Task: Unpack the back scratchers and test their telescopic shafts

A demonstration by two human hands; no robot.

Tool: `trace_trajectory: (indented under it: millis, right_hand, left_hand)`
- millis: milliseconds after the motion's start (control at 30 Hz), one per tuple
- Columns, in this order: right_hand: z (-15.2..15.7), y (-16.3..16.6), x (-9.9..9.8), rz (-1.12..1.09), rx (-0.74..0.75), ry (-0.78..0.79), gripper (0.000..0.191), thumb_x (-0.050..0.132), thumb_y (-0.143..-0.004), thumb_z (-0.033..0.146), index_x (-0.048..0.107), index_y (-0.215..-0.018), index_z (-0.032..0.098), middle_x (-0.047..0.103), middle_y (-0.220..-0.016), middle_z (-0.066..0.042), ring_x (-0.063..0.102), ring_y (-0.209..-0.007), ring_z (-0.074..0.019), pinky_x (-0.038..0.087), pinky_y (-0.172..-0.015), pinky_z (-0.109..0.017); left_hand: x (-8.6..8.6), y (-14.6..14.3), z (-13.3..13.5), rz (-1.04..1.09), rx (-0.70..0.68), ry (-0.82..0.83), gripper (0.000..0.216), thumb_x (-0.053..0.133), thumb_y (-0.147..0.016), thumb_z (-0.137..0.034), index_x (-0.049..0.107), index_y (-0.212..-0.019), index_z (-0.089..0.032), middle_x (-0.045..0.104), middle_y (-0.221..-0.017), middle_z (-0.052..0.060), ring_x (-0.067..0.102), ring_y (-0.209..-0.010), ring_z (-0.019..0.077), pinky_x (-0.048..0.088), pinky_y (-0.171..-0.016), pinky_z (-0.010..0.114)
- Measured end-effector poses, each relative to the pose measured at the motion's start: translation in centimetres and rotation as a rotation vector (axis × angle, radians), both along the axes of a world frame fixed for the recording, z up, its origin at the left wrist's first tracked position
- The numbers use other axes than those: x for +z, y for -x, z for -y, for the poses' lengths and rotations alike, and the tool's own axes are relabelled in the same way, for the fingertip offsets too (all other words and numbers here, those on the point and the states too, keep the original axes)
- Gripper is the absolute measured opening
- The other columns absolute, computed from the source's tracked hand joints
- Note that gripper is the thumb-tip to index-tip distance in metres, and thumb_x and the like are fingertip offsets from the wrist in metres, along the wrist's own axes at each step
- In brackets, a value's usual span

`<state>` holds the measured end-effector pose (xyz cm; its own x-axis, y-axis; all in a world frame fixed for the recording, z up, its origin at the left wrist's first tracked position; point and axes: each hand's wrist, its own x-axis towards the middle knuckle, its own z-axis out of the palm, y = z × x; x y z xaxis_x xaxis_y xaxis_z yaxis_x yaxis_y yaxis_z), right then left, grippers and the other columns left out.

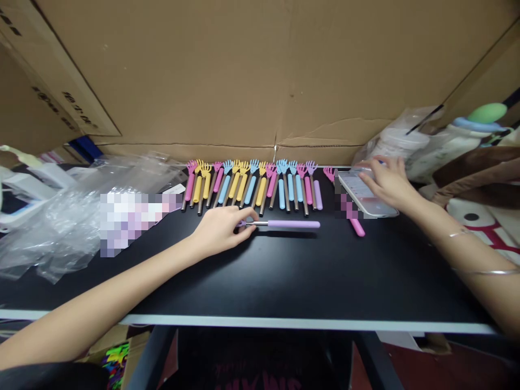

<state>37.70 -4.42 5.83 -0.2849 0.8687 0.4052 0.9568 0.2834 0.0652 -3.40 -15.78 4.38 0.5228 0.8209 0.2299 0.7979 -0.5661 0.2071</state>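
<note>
My left hand point(221, 230) is closed around the head end of a purple back scratcher point(290, 223) that lies flat on the black table point(284, 281), its handle pointing right. Behind it, a row of several back scratchers point(252, 187) with pink, yellow, blue and purple handles lies side by side, hand-shaped heads toward the cardboard. My right hand point(388, 181) rests with fingers spread on a white phone point(361, 195) at the right. A pink scratcher point(357, 226) pokes out from under the phone.
Cardboard sheets point(260, 76) wall off the back. Crumpled clear plastic bags point(77, 216) cover the table's left side. Bagged white items and a blue-and-green object point(479, 122) crowd the far right. The table's front edge point(284, 323) runs across below my arms.
</note>
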Motion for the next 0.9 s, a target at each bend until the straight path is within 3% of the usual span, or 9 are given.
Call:
trace_trajectory:
  millis: [100,267,433,567,733,900]
  right_hand:
    - [0.8,-1.3,0.1,-0.014,0.059,-0.065,0.051,0.028,-0.089,0.043,0.055,-0.114,0.009,0.058,-0.118,-0.023,0.042,-0.124,-0.0334,0.028,-0.105,-0.051]
    - [3.0,-2.4,0.0,-0.107,0.054,-0.067,0.042,0.032,-0.088,0.042,0.055,-0.106,0.012,0.061,-0.115,-0.021,0.048,-0.116,-0.0291,0.033,-0.103,-0.043]
    - [4.2,-2.5,0.8,-0.157,-0.016,0.034,0.035,0.035,-0.087,0.041,0.056,-0.099,0.015,0.063,-0.111,-0.021,0.053,-0.108,-0.0273,0.038,-0.098,-0.042]
    - [4.3,-3.1,1.5,-0.132,0.014,0.142,0.032,0.039,-0.084,0.041,0.058,-0.096,0.017,0.066,-0.106,-0.018,0.057,-0.100,-0.0273,0.041,-0.095,-0.044]
    - [4.5,-5.0,1.8,-0.187,-0.073,0.314,0.038,0.041,-0.082,0.045,0.054,-0.104,0.017,0.065,-0.111,-0.018,0.060,-0.101,-0.0271,0.046,-0.092,-0.043]
    - [4.5,-6.0,1.1,-0.265,-0.156,0.488,0.045,0.043,-0.078,0.048,0.046,-0.112,0.018,0.062,-0.117,-0.017,0.060,-0.107,-0.0268,0.047,-0.096,-0.040]
  left_hand:
    - [-0.2,0.1,0.0,0.023,-0.054,-0.011,0.019,0.048,-0.090,-0.035,0.062,-0.099,-0.026,0.064,-0.094,-0.001,0.060,-0.086,0.0154,0.039,-0.065,0.024]
    - [-0.7,0.1,-0.3,0.060,-0.106,0.016,0.018,0.049,-0.090,-0.029,0.061,-0.103,-0.026,0.060,-0.094,0.000,0.058,-0.086,0.0151,0.042,-0.070,0.025]
    - [-0.8,0.1,-0.7,0.086,-0.138,-0.004,0.015,0.049,-0.091,-0.027,0.060,-0.100,-0.022,0.060,-0.089,0.002,0.053,-0.087,0.0171,0.042,-0.075,0.028]
    - [-0.6,0.1,-0.6,0.027,-0.115,-0.059,0.015,0.050,-0.091,-0.032,0.061,-0.097,-0.024,0.062,-0.089,0.001,0.053,-0.087,0.0181,0.040,-0.074,0.030]
    - [-0.5,0.2,-0.6,0.001,-0.123,-0.082,0.018,0.049,-0.091,-0.034,0.061,-0.100,-0.025,0.061,-0.098,0.001,0.055,-0.093,0.0176,0.041,-0.074,0.028]
    - [0.0,1.1,-1.4,-0.032,-0.206,0.018,0.025,0.050,-0.090,-0.038,0.058,-0.111,-0.027,0.060,-0.105,0.001,0.056,-0.100,0.0172,0.042,-0.078,0.027]
